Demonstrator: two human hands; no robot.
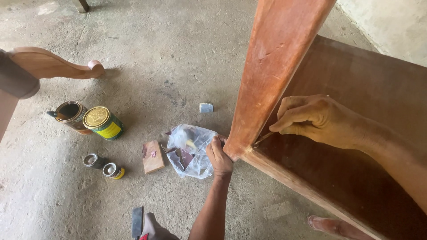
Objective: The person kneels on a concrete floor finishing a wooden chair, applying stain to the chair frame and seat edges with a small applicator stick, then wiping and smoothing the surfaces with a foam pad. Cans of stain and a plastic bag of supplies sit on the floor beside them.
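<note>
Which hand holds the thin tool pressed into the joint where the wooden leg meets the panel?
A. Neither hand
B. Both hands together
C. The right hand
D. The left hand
C: the right hand pinches the thin tool at the joint, while the left hand only grips the base of the wooden leg.

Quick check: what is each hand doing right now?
Left hand: closed, gripping the base of the wooden leg.
Right hand: closed, pinching a thin tool at the leg's joint.
</note>
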